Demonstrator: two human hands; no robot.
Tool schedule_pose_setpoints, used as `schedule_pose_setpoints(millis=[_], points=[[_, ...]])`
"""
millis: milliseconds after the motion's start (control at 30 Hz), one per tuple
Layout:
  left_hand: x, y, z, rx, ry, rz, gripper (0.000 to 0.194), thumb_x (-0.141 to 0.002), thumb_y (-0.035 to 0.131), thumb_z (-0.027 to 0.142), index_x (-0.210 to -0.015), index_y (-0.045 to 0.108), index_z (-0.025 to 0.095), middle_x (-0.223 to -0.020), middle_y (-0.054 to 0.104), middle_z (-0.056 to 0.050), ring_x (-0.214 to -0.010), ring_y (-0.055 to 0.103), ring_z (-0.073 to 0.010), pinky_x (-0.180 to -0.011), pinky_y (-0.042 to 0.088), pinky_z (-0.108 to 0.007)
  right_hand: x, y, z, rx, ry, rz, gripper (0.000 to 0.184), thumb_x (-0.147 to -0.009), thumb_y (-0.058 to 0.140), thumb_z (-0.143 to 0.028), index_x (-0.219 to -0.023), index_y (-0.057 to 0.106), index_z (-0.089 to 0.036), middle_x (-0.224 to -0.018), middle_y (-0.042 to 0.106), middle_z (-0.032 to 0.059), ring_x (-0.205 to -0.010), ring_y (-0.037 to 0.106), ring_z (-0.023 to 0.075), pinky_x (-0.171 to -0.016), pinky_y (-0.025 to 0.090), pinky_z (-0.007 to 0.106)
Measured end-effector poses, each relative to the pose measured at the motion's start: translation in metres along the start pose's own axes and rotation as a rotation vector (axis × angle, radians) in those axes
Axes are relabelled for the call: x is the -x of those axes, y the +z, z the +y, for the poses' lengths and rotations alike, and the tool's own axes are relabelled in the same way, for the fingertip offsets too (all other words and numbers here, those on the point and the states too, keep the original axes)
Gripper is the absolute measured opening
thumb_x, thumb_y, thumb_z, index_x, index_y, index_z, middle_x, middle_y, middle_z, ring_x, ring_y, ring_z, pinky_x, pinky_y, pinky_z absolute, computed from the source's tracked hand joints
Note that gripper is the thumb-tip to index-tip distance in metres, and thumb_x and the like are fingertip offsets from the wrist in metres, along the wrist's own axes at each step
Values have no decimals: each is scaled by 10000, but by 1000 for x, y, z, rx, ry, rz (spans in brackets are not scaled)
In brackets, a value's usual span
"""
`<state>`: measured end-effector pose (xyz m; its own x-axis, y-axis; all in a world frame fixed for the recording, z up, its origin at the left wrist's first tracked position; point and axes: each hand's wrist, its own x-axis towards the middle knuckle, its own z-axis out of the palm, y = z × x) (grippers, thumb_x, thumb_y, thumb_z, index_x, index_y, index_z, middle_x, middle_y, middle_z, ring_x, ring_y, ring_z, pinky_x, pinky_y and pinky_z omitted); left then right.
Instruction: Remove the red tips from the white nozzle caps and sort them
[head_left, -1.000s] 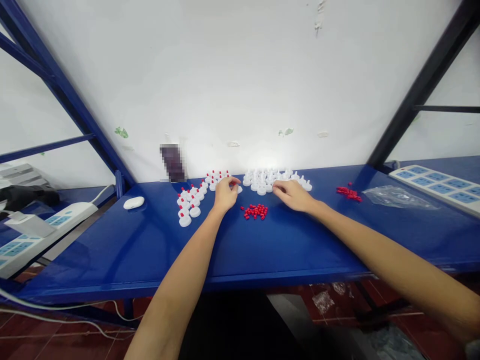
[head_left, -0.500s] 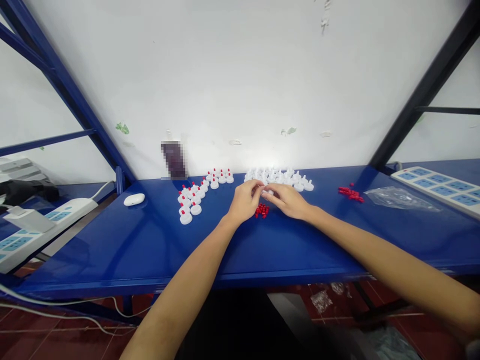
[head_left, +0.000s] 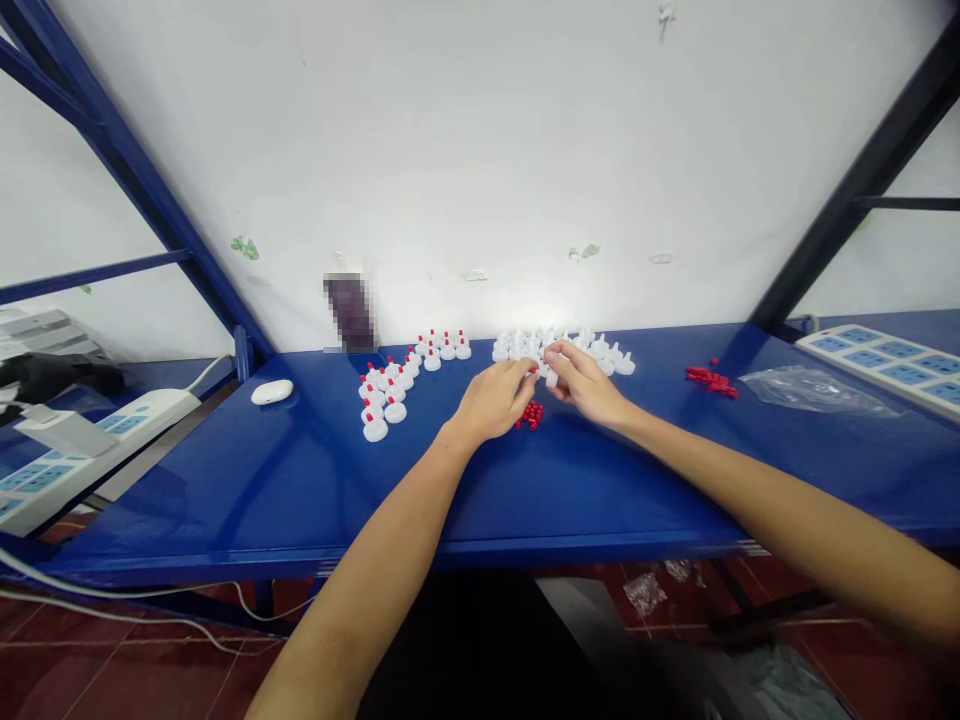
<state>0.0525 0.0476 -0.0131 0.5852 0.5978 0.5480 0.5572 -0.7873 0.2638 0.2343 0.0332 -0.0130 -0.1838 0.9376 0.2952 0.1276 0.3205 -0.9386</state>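
Note:
My left hand [head_left: 491, 400] pinches a small red tip cap [head_left: 533, 371] between thumb and fingertips. Close beside it, my right hand [head_left: 585, 385] is closed on a white nozzle cap [head_left: 551, 379], partly hidden by the fingers. A gap shows between the two held pieces. Just below the hands lies a small pile of red tip caps [head_left: 531, 415]. Behind them stand several white nozzle caps [head_left: 517, 345] with bare tips. To the left, several white nozzle caps with red tips [head_left: 395, 410] stand upright in a curving group.
On the blue table [head_left: 300, 500] lie a white earphone case [head_left: 272, 392] at left, a second pile of red caps [head_left: 712, 380] and a clear plastic bag [head_left: 810, 388] at right. A blurred dark phone-like object [head_left: 351, 312] leans on the wall. Power strips [head_left: 892, 360] flank the table.
My hands have moved slightly apart, and the red tip cap and white nozzle cap now show between them. The view has shifted a little.

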Motion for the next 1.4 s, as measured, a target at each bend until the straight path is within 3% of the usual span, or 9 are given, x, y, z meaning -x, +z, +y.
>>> schedule_pose_setpoints(millis=[333,667,767,867,1000,1067,1133,1233,1400], points=[[-1,10,4,-10,88,9,252,-1039,271,272,-939,487,190,-911,621,-72,-847,581,-195,-779,454,-320,1,1,-5,-310,120,-65,327,-908,522,-558,-886,442,-243,-414,402,-105,-311,232,62,-354,175,192],[-1,8,2,74,86,-6,267,-1036,254,281,-862,436,195,-771,565,-29,-679,518,-159,-682,396,-300,-1,0,-8,-375,91,-94,373,-803,712,-477,-895,444,-234,-612,503,-73,-475,410,76,-473,313,225],[-2,3,1,96,40,3,296,-1032,260,295,-834,455,193,-702,543,-5,-625,495,-145,-646,362,-292,-2,-7,-6,-223,-53,-91,374,-777,747,-446,-940,486,-235,-716,523,-48,-600,499,108,-562,412,255],[-2,-1,-2,84,-30,13,335,-1024,279,303,-775,472,190,-635,518,9,-574,470,-135,-607,320,-284,-2,-12,-3,118,-294,-57,330,-795,735,-381,-1025,546,-237,-977,611,34,-799,583,169,-693,497,325],[-2,-3,-6,42,-41,17,315,-1008,314,288,-764,487,187,-622,513,12,-566,465,-133,-605,297,-283,1,-8,0,552,-672,44,182,-896,596,-271,-1076,606,-251,-1107,630,86,-1002,599,250,-876,505,443],[-2,-4,-7,45,-38,33,317,-1011,307,285,-764,482,188,-620,505,14,-563,461,-132,-608,299,-284,3,-5,0,607,-736,79,198,-907,572,-247,-1104,598,-252,-1110,630,88,-960,614,242,-857,512,435],[-3,-5,-6,50,-48,44,335,-1017,296,289,-744,463,192,-600,481,19,-547,448,-131,-599,295,-285,5,-4,-1,596,-668,65,234,-915,571,-269,-1148,561,-245,-1057,636,77,-798,618,201,-745,519,385],[-3,-4,-3,41,-36,53,336,-1026,283,293,-753,451,195,-622,494,12,-568,465,-138,-603,303,-288,5,-5,1,534,-491,13,247,-964,512,-349,-1180,500,-230,-797,608,11,-590,553,156,-603,469,327],[-1,-1,3,34,26,26,258,-1036,290,298,-924,500,200,-798,610,-17,-699,561,-159,-674,376,-281,2,-10,5,386,-334,77,311,-998,417,-487,-1068,551,-215,-598,535,-38,-523,514,142,-561,420,291]])
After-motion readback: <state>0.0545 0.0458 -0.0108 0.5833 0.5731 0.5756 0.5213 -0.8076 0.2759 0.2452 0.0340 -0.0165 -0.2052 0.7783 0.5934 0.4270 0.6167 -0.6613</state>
